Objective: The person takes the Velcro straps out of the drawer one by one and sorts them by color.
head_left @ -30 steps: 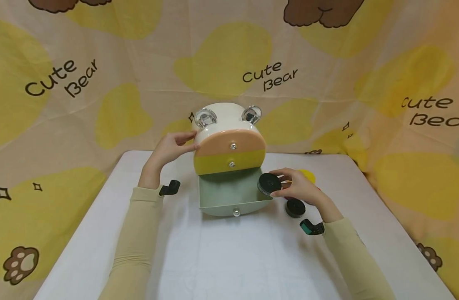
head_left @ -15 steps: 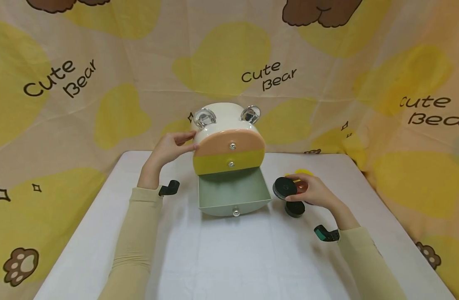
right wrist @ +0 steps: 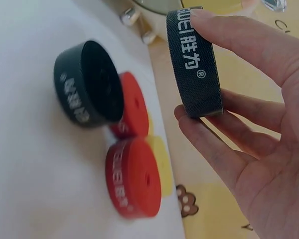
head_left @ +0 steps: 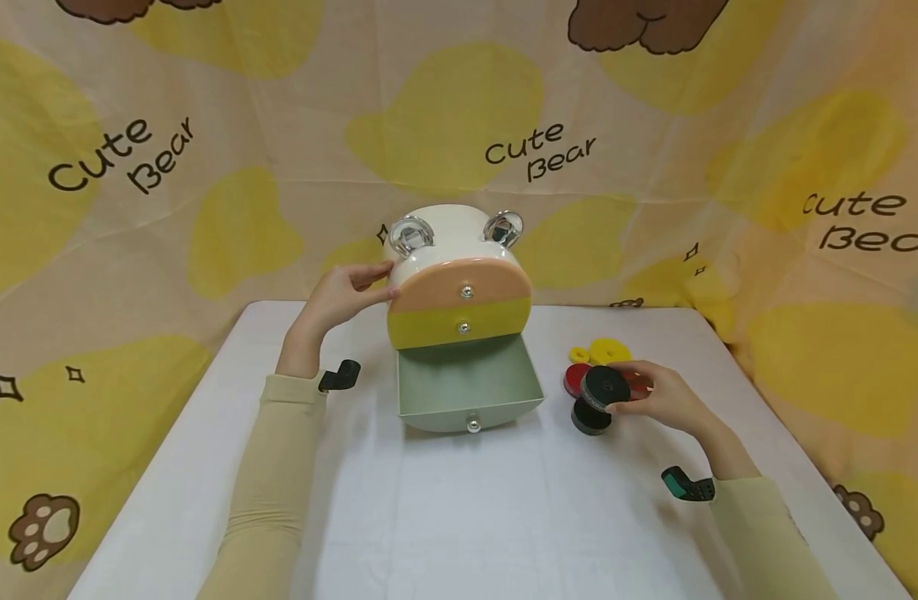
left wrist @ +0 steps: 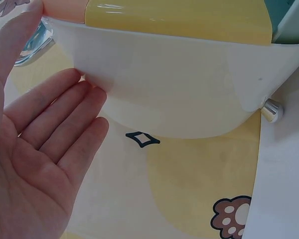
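Note:
A roll of black tape (right wrist: 195, 64) with white lettering is pinched between the thumb and fingers of my right hand (head_left: 672, 400). In the head view it overlaps a second black roll (head_left: 589, 418) on the table. Red rolls (right wrist: 134, 177) lie close by, partly hidden by the held roll and the hand in the head view. My left hand (head_left: 341, 293) rests straight fingers on the side of a small rounded drawer cabinet (head_left: 459, 218), its thumb at the front edge. The cabinet's green bottom drawer (head_left: 469, 379) is pulled out, with nothing visible inside.
Yellow rolls (head_left: 610, 351) lie behind the red ones, right of the cabinet. Above the green drawer, the orange drawer (head_left: 428, 287) and yellow drawer (head_left: 428, 327) are closed. A patterned cloth (head_left: 293, 125) hangs behind the white table (head_left: 428, 517).
My right hand has carried the black roll from over the drawer's right edge rightward, above the other rolls. The left hand stays on the cabinet.

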A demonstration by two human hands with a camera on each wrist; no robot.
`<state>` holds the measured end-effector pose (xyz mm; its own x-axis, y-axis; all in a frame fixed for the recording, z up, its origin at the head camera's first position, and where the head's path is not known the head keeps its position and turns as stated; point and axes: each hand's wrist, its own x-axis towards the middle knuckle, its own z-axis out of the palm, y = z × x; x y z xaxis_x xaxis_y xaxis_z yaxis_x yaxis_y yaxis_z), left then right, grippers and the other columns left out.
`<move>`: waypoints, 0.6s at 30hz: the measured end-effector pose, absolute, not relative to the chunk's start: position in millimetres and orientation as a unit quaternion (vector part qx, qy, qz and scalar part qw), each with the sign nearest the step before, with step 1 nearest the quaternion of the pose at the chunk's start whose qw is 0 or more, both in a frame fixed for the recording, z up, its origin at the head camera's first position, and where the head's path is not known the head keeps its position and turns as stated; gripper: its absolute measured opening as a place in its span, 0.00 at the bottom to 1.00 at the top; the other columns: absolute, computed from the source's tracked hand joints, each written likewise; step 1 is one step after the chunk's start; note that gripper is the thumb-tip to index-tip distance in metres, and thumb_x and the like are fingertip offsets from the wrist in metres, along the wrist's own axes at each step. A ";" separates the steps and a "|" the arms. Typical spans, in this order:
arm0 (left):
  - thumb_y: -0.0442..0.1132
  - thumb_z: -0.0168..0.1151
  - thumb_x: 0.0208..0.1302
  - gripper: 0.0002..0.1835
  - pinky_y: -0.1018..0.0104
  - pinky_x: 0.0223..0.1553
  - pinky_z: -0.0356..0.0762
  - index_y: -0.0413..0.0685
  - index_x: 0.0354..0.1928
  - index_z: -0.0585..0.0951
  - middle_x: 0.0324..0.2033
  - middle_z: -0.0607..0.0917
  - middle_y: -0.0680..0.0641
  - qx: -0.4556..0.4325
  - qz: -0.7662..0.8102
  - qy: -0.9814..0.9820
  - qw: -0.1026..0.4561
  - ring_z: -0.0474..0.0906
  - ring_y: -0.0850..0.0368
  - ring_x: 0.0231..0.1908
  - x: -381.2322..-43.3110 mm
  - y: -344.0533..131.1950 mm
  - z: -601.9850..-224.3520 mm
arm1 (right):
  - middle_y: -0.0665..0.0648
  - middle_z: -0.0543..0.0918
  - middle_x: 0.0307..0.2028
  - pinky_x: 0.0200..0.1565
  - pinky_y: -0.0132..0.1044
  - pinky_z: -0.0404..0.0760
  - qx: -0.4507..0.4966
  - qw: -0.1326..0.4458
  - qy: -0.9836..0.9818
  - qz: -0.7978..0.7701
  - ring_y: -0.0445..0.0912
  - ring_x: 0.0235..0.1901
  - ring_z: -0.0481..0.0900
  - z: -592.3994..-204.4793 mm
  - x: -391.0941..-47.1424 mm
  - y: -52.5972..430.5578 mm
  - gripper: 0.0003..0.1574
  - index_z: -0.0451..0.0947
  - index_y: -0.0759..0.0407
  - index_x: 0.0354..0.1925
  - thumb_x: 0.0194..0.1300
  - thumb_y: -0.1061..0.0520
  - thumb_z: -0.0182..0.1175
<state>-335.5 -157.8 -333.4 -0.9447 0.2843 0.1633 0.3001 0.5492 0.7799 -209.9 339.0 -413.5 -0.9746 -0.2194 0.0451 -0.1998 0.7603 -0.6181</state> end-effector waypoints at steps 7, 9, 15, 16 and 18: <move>0.65 0.69 0.47 0.38 0.52 0.61 0.71 0.63 0.62 0.75 0.61 0.76 0.54 -0.165 -0.447 -0.879 0.009 0.72 0.51 0.62 -334.7 -157.2 -332.7 | 0.63 0.74 0.58 0.50 0.51 0.81 -0.102 0.035 0.930 -0.350 0.57 0.51 0.75 -421.1 -198.9 356.6 0.44 0.70 0.57 0.62 0.50 0.45 0.73; 0.65 0.69 0.46 0.38 0.52 0.61 0.71 0.63 0.62 0.75 0.61 0.76 0.54 -0.165 -0.447 -0.879 0.010 0.72 0.51 0.62 -334.6 -157.0 -332.8 | 0.64 0.74 0.58 0.50 0.50 0.81 -0.101 0.035 0.931 -0.350 0.59 0.52 0.75 -423.7 -195.3 360.9 0.44 0.70 0.58 0.62 0.50 0.45 0.72; 0.65 0.69 0.47 0.38 0.52 0.61 0.71 0.62 0.62 0.75 0.61 0.76 0.54 -0.166 -0.448 -0.878 0.010 0.72 0.51 0.62 -333.9 -156.9 -332.3 | 0.66 0.74 0.58 0.49 0.49 0.81 -0.097 0.033 0.930 -0.353 0.62 0.52 0.76 -430.0 -186.0 371.0 0.42 0.71 0.59 0.60 0.50 0.45 0.73; 0.64 0.69 0.47 0.38 0.52 0.61 0.71 0.62 0.62 0.75 0.61 0.76 0.54 -0.166 -0.449 -0.878 0.011 0.72 0.51 0.62 -333.8 -157.0 -332.1 | 0.66 0.74 0.58 0.49 0.49 0.81 -0.095 0.034 0.930 -0.353 0.62 0.52 0.76 -430.9 -184.6 372.3 0.43 0.71 0.59 0.60 0.50 0.45 0.73; 0.64 0.69 0.48 0.38 0.52 0.61 0.71 0.61 0.62 0.75 0.61 0.76 0.53 -0.169 -0.448 -0.878 0.011 0.72 0.50 0.62 -333.5 -157.4 -331.8 | 0.66 0.73 0.59 0.49 0.49 0.81 -0.091 0.038 0.931 -0.352 0.63 0.53 0.76 -432.8 -182.4 374.6 0.43 0.71 0.59 0.61 0.50 0.45 0.73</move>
<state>-333.5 -157.4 -331.8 -0.9428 0.2859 0.1712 0.3063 0.5413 0.7831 -182.4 374.6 -432.8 -0.9807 -0.1955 -0.0064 -0.1423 0.7354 -0.6625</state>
